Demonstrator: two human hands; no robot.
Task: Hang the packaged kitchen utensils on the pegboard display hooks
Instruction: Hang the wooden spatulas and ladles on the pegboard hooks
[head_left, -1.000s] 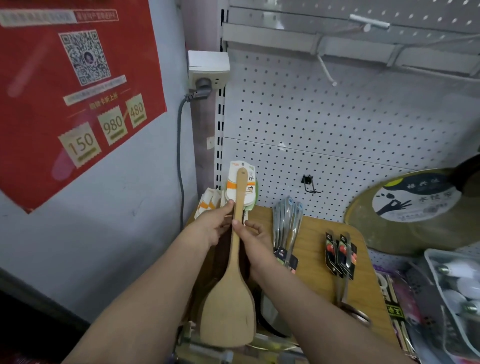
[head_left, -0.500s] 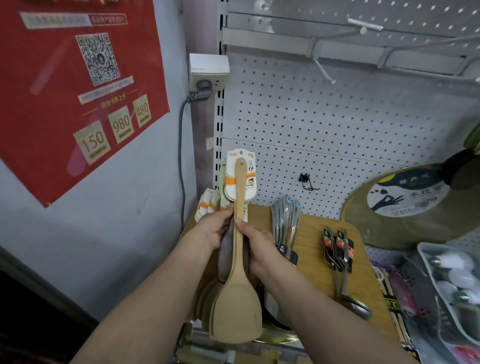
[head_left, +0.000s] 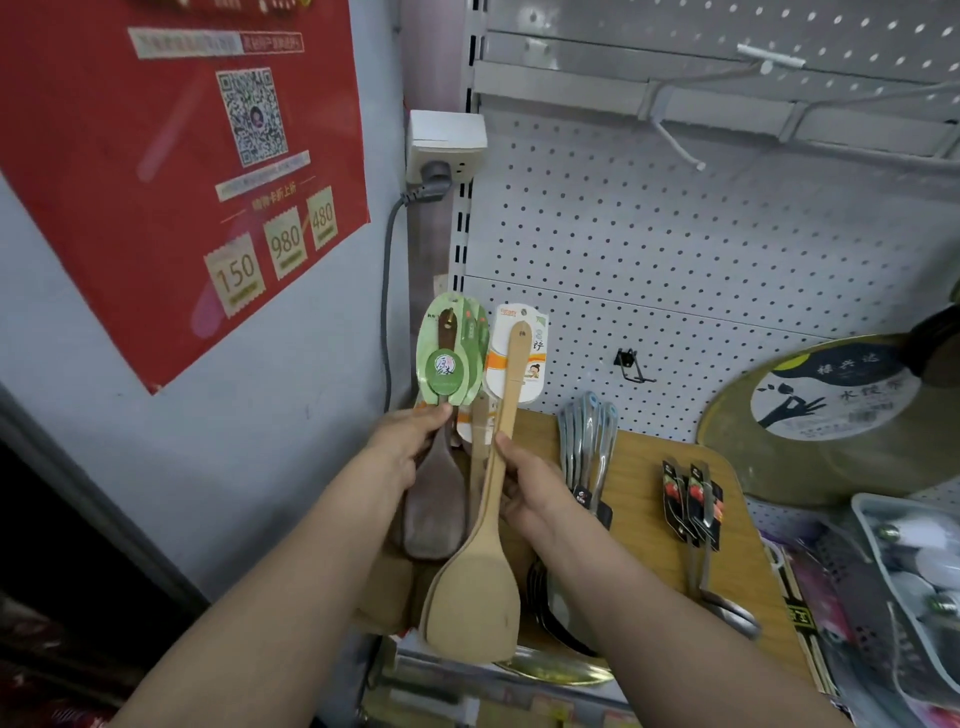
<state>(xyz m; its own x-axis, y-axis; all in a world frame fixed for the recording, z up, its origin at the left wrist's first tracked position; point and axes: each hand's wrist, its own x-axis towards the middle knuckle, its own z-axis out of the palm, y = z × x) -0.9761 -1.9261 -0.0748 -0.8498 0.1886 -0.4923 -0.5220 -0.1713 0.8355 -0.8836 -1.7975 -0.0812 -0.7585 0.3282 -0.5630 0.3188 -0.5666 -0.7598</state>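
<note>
My left hand (head_left: 402, 447) grips a bunch of dark brown wooden spatulas (head_left: 435, 506) with green card labels at their tops. My right hand (head_left: 530, 493) grips light wooden spatulas (head_left: 475, 597) by their handles; the front one carries a white and orange card label. Both bunches stand upright, side by side, in front of the lower left of the white pegboard (head_left: 675, 249). A small black hook (head_left: 631, 364) sticks out of the pegboard to the right of the labels. White hooks (head_left: 678, 143) hang higher up.
A wooden board (head_left: 654, 519) below holds steel utensils (head_left: 587, 447) and two black-carded packs (head_left: 693, 499). A round board (head_left: 831, 415) leans at the right, above a clear bin of bulbs (head_left: 914, 571). A wall socket with a grey cable (head_left: 441, 150) and a red poster (head_left: 182, 171) are at the left.
The single stack of spatulas has been split: my left hand now holds the green-labelled dark ones apart from the light ones in my right hand. Both bunches have risen a little.
</note>
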